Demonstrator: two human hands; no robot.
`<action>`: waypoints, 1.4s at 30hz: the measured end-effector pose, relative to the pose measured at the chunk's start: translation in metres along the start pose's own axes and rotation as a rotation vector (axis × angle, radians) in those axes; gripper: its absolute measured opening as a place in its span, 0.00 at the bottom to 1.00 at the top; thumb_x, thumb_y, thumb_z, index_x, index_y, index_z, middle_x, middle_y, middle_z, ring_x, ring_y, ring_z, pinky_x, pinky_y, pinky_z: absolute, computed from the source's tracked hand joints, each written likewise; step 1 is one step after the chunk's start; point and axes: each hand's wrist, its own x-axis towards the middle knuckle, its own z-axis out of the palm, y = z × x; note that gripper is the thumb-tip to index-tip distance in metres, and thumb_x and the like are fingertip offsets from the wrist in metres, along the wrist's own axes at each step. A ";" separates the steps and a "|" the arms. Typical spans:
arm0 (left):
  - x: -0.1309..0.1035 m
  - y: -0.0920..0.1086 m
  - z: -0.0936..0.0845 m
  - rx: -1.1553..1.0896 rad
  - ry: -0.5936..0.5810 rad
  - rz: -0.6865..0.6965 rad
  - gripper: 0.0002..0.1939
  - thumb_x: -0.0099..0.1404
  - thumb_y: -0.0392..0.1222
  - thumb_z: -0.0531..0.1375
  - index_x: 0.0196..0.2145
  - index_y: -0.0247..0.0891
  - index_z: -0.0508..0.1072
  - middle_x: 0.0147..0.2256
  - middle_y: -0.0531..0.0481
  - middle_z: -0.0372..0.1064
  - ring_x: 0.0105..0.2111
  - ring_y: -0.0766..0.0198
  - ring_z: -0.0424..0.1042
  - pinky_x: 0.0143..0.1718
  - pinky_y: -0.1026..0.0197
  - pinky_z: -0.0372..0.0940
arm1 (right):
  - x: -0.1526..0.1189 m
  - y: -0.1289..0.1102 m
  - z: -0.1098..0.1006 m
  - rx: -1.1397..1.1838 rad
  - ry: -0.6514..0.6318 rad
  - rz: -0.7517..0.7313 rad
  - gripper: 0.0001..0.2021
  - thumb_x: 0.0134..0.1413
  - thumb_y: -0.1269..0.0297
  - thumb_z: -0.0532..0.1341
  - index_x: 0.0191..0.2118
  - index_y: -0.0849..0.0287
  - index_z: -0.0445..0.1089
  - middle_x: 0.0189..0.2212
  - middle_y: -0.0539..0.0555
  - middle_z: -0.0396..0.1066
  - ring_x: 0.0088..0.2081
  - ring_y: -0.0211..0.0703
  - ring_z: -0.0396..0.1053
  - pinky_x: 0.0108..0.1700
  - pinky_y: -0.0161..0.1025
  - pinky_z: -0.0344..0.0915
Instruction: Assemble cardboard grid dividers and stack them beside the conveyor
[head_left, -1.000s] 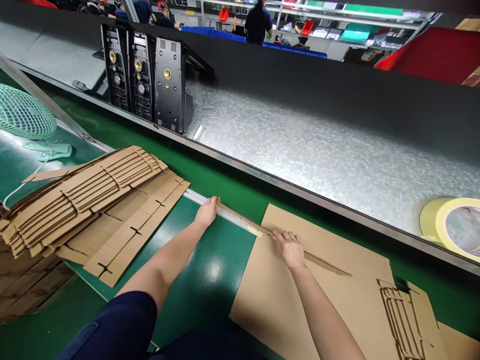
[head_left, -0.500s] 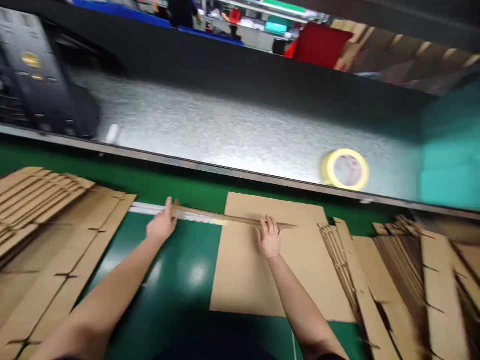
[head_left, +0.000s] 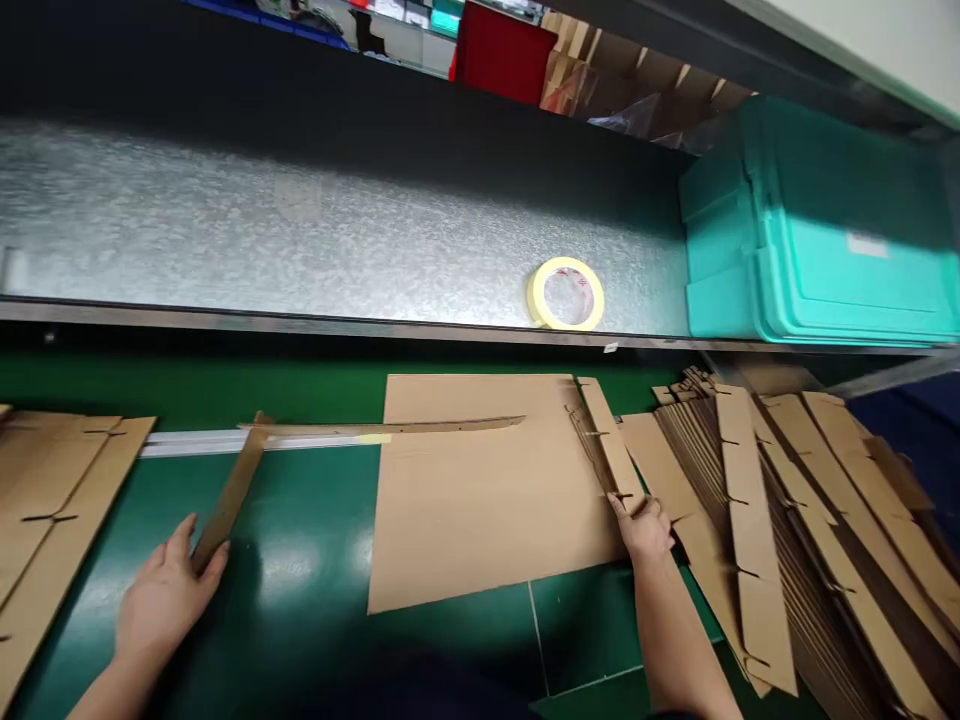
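My left hand (head_left: 169,590) has its thumb and fingers around the near end of a narrow cardboard strip (head_left: 234,492). That strip stands on edge, and its far end meets a long cardboard strip (head_left: 420,427). The long strip lies crosswise over a flat cardboard sheet (head_left: 480,500) and a white strip (head_left: 195,442) on the green table. At the sheet's right edge, my right hand (head_left: 646,530) is closed on the near end of a slotted cardboard strip (head_left: 609,435). Other thin strips lie against its left side.
Slotted cardboard pieces lie stacked at the left (head_left: 71,480) and right (head_left: 750,520). Behind the table runs a metal shelf (head_left: 360,260). A yellow tape roll (head_left: 536,295) and a teal lidded bin (head_left: 840,230) stand on it.
My right hand has left the long strip and moved right onto the slotted strip. My left hand has come nearer to me, at the strip's near end. The view has swung right.
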 end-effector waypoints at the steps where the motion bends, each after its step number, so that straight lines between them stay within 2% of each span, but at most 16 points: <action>1: 0.000 0.000 -0.001 0.011 0.008 0.041 0.32 0.66 0.59 0.42 0.66 0.56 0.39 0.56 0.52 0.65 0.56 0.50 0.64 0.53 0.45 0.62 | -0.008 -0.011 0.000 0.025 0.044 -0.060 0.48 0.46 0.30 0.49 0.60 0.69 0.56 0.55 0.75 0.61 0.56 0.69 0.59 0.51 0.61 0.59; 3: -0.001 0.002 -0.005 0.025 -0.004 0.107 0.30 0.67 0.53 0.45 0.64 0.40 0.51 0.54 0.42 0.67 0.53 0.52 0.67 0.53 0.50 0.64 | -0.028 -0.039 0.001 0.058 0.045 -0.191 0.51 0.42 0.26 0.49 0.61 0.68 0.55 0.52 0.73 0.64 0.52 0.69 0.63 0.47 0.58 0.63; 4: -0.002 0.004 -0.007 0.020 -0.020 0.124 0.27 0.67 0.49 0.45 0.61 0.37 0.56 0.53 0.41 0.67 0.52 0.54 0.68 0.53 0.53 0.64 | -0.040 -0.056 0.003 0.063 0.018 -0.275 0.51 0.42 0.26 0.48 0.61 0.66 0.55 0.51 0.71 0.65 0.50 0.69 0.65 0.45 0.57 0.64; 6: 0.000 0.006 -0.010 0.017 -0.060 0.111 0.22 0.68 0.43 0.45 0.58 0.37 0.61 0.52 0.43 0.69 0.49 0.57 0.71 0.51 0.56 0.65 | -0.072 -0.095 0.009 0.072 -0.060 -0.512 0.46 0.47 0.27 0.46 0.62 0.60 0.55 0.51 0.67 0.66 0.48 0.65 0.67 0.42 0.54 0.66; 9: 0.006 0.007 -0.010 0.029 -0.061 0.072 0.21 0.68 0.40 0.47 0.58 0.39 0.62 0.52 0.44 0.69 0.47 0.59 0.72 0.46 0.58 0.68 | -0.137 -0.159 0.019 0.147 -0.113 -0.931 0.36 0.56 0.34 0.43 0.59 0.57 0.60 0.46 0.61 0.70 0.42 0.56 0.70 0.38 0.48 0.66; 11: 0.008 0.006 -0.009 0.020 -0.039 0.061 0.21 0.69 0.40 0.47 0.58 0.41 0.61 0.53 0.45 0.68 0.47 0.59 0.71 0.44 0.59 0.68 | -0.180 -0.198 0.024 0.228 -0.058 -1.152 0.31 0.59 0.38 0.45 0.53 0.58 0.65 0.39 0.59 0.72 0.36 0.51 0.71 0.36 0.42 0.65; 13: 0.010 0.005 -0.007 -0.003 -0.025 0.074 0.21 0.69 0.40 0.47 0.59 0.42 0.60 0.53 0.46 0.67 0.47 0.59 0.71 0.43 0.59 0.68 | -0.212 -0.231 0.029 0.281 0.031 -1.311 0.26 0.61 0.41 0.49 0.47 0.59 0.69 0.32 0.56 0.72 0.32 0.46 0.70 0.34 0.39 0.62; 15: 0.013 0.004 -0.005 -0.033 -0.016 0.096 0.20 0.68 0.40 0.48 0.58 0.43 0.61 0.53 0.46 0.66 0.47 0.59 0.70 0.43 0.60 0.68 | -0.228 -0.257 0.031 0.276 0.114 -1.422 0.23 0.62 0.44 0.50 0.44 0.60 0.70 0.28 0.55 0.70 0.31 0.44 0.69 0.34 0.38 0.59; 18: 0.017 0.002 0.000 -0.086 -0.002 0.107 0.19 0.68 0.38 0.48 0.55 0.43 0.63 0.52 0.46 0.66 0.47 0.60 0.70 0.43 0.60 0.67 | -0.232 -0.282 0.030 0.182 0.207 -1.524 0.22 0.64 0.48 0.50 0.42 0.60 0.71 0.27 0.55 0.69 0.30 0.45 0.66 0.35 0.39 0.56; 21: 0.019 0.001 0.002 -0.145 0.010 0.095 0.20 0.68 0.37 0.48 0.57 0.43 0.60 0.51 0.46 0.67 0.46 0.60 0.70 0.43 0.60 0.68 | -0.227 -0.294 0.025 0.086 0.283 -1.589 0.21 0.65 0.50 0.49 0.41 0.59 0.72 0.26 0.55 0.68 0.30 0.45 0.64 0.35 0.40 0.53; 26: 0.017 0.004 0.000 -0.159 0.009 0.139 0.34 0.67 0.34 0.47 0.67 0.46 0.38 0.47 0.47 0.67 0.47 0.60 0.69 0.42 0.62 0.66 | -0.220 -0.301 0.021 0.011 0.386 -1.695 0.17 0.65 0.53 0.52 0.42 0.57 0.74 0.25 0.54 0.67 0.30 0.44 0.61 0.34 0.42 0.49; 28: 0.016 0.004 -0.001 -0.118 -0.009 0.169 0.36 0.67 0.33 0.47 0.67 0.47 0.36 0.45 0.47 0.67 0.46 0.60 0.69 0.42 0.62 0.65 | -0.219 -0.301 0.027 0.003 0.379 -1.721 0.15 0.65 0.55 0.53 0.45 0.55 0.73 0.24 0.53 0.67 0.30 0.44 0.61 0.34 0.42 0.48; 31: 0.016 0.004 0.001 -0.087 -0.020 0.181 0.33 0.67 0.31 0.46 0.67 0.46 0.41 0.43 0.45 0.67 0.46 0.59 0.68 0.43 0.61 0.65 | -0.218 -0.298 0.042 -0.004 0.326 -1.719 0.13 0.65 0.61 0.53 0.48 0.52 0.72 0.25 0.53 0.68 0.31 0.44 0.61 0.36 0.43 0.48; 35: 0.017 0.002 0.006 -0.079 -0.013 0.178 0.30 0.67 0.32 0.45 0.66 0.42 0.47 0.48 0.43 0.67 0.49 0.59 0.68 0.45 0.60 0.65 | -0.219 -0.284 0.059 0.000 0.219 -1.636 0.14 0.65 0.65 0.52 0.52 0.50 0.70 0.29 0.54 0.71 0.35 0.46 0.62 0.40 0.45 0.50; 39: 0.018 0.001 0.008 -0.057 -0.019 0.180 0.32 0.66 0.32 0.47 0.66 0.42 0.45 0.50 0.42 0.67 0.49 0.58 0.68 0.46 0.60 0.66 | -0.215 -0.269 0.061 0.015 0.102 -1.565 0.15 0.66 0.66 0.50 0.52 0.52 0.69 0.33 0.54 0.73 0.39 0.46 0.65 0.42 0.44 0.51; 42: 0.019 0.001 0.008 -0.050 -0.014 0.171 0.33 0.66 0.33 0.48 0.67 0.43 0.43 0.48 0.43 0.69 0.47 0.58 0.70 0.44 0.60 0.66 | -0.211 -0.267 0.054 0.004 -0.008 -1.576 0.14 0.67 0.67 0.50 0.50 0.54 0.70 0.34 0.54 0.73 0.38 0.44 0.66 0.40 0.42 0.52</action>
